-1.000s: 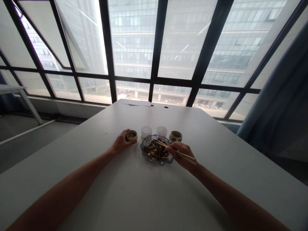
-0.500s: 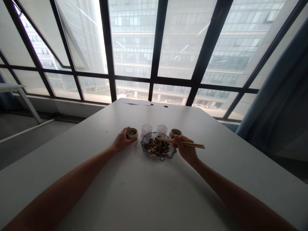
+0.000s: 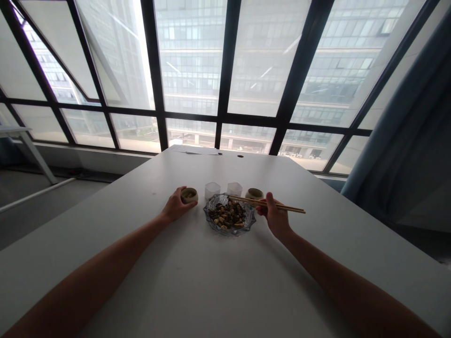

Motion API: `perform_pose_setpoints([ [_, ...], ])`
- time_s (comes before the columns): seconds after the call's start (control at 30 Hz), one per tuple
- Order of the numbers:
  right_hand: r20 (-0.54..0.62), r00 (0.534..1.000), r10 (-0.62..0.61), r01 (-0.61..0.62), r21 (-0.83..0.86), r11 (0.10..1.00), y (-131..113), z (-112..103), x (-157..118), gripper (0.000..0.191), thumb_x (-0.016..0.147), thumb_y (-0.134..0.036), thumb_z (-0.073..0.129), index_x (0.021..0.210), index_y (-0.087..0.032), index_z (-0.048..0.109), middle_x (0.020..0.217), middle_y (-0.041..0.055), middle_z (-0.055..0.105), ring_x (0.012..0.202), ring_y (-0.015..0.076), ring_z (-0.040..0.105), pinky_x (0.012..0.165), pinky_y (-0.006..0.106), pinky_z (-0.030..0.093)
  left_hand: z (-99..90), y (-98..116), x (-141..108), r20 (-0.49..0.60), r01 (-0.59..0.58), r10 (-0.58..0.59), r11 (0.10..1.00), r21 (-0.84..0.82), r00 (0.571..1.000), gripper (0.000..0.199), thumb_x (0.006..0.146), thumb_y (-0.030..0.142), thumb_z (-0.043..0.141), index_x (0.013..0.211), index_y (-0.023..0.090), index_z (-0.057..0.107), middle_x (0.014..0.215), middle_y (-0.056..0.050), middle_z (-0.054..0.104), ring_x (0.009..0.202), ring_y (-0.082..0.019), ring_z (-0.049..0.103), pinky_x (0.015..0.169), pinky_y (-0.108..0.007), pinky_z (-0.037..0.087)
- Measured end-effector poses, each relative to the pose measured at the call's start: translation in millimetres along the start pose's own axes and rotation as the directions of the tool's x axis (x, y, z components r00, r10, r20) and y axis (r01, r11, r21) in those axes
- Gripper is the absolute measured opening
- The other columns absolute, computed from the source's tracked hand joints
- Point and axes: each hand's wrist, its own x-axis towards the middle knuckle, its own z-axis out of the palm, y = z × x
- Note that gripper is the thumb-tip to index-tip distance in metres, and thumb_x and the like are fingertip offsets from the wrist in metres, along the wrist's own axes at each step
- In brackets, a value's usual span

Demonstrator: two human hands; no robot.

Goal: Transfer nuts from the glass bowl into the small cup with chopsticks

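Note:
My left hand (image 3: pixel 175 205) is wrapped round a small round cup (image 3: pixel 190 197) on the white table; some pale bits lie inside it. Between the fingers of my right hand (image 3: pixel 276 216) is a pair of wooden chopsticks (image 3: pixel 286 207), held nearly level. Their tips reach over the back of a clear glass bowl (image 3: pixel 249 225) with a jagged rim. Mixed nuts and dark seeds (image 3: pixel 229 215) fill the bowl. Whether the tips pinch anything is too small to tell. A second small round cup (image 3: pixel 254 193) stands behind the chopsticks.
Two clear plastic cups (image 3: pixel 212 189) (image 3: pixel 234 188) stand just behind the glass bowl. Sheets of paper (image 3: pixel 193 150) lie at the table's far edge, near two dark round holes. Large windows (image 3: pixel 190 56) rise beyond, with a blue curtain (image 3: pixel 384 155) on the right.
My right hand and the chopsticks have shifted slightly right and up, the tips moving toward the bowl's back rim. My left hand stays on its cup. The whole view has drifted slightly.

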Motion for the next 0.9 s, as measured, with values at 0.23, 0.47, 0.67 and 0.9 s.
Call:
perform_pose_setpoints([
  [0.23,0.004,0.991,-0.134,0.134,-0.021,0.991,-24,-13,23,0.057,0.074,-0.074,0.071,0.071,-0.018,0.068,0.052,0.0045,0.067,0.042,0.0146,0.06,0.043,0.028,0.05,-10.0,23,11,-0.109,-0.175,0.189,0.976,0.129,0.976,0.076,0.072,0.058,0.076,0.132,0.017,0.052,0.14,-0.019,0.057,0.134,-0.038,0.051,0.113,-0.054,0.039],
  [0.47,-0.067,0.983,-0.171,0.175,0.051,0.983,-47,-56,70,0.055,0.07,-0.071,0.076,0.067,-0.018,0.065,0.049,0.0027,0.063,0.042,0.0142,0.059,0.039,0.026,0.049,40.7,114,38,0.286,-0.479,0.419,0.858,0.187,0.862,0.064,0.083,0.057,0.066,0.131,0.017,0.061,0.135,-0.016,0.064,0.131,-0.037,0.053,0.118,-0.056,0.026],
  [0.67,0.078,0.997,0.014,-0.022,0.113,0.993,-53,-102,90,0.052,0.06,-0.063,0.088,0.06,-0.018,0.062,0.045,-0.0002,0.058,0.04,0.012,0.054,0.036,0.025,0.046,129.0,165,71,0.615,-0.557,0.317,0.793,0.246,0.722,0.091,0.072,0.068,0.071,0.143,0.016,0.049,0.147,-0.021,0.054,0.142,-0.037,0.041,0.122,-0.058,0.012],
  [0.9,0.091,0.992,0.085,-0.093,0.087,0.992,-44,-125,94,0.051,0.065,-0.063,0.086,0.06,-0.018,0.061,0.045,-0.0021,0.055,0.039,0.0111,0.052,0.037,0.025,0.043,174.9,172,96,0.728,-0.558,0.166,0.758,0.337,0.665,0.079,0.058,0.067,0.079,0.121,0.022,0.063,0.12,-0.014,0.073,0.123,-0.037,0.06,0.121,-0.062,0.008],
])
